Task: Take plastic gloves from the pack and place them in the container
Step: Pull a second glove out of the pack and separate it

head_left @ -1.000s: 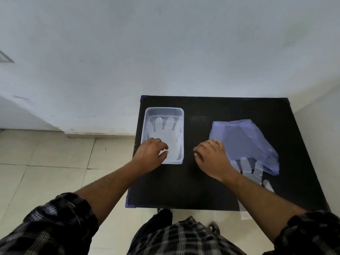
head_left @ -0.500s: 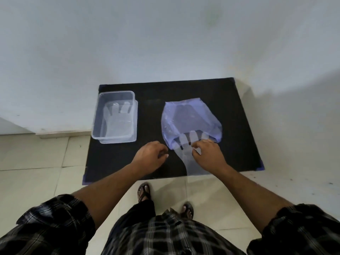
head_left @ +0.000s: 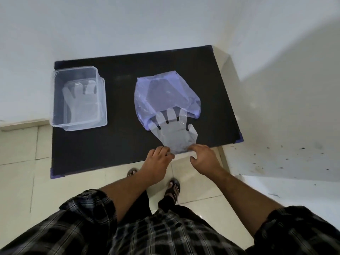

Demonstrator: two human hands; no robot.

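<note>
A purple plastic pack [head_left: 165, 92] lies on the black table [head_left: 121, 144], right of centre. A clear plastic glove [head_left: 174, 133] sticks out of its near opening, fingertips still under the pack's edge and cuff at the table's front edge. My left hand [head_left: 158, 161] pinches the cuff's left corner. My right hand [head_left: 202, 157] has its fingers on the cuff's right corner. A clear container [head_left: 57, 100] stands at the table's left with a glove [head_left: 79, 100] lying flat inside.
A white wall runs along the table's far side and turns a corner on the right. Tiled floor [head_left: 18, 181] lies left of and in front of the table. My sandalled feet [head_left: 173, 188] stand just below the front edge.
Both hands left the container side and came to the pack. They have drawn the glove out toward the front edge, so more of its palm and fingers show.
</note>
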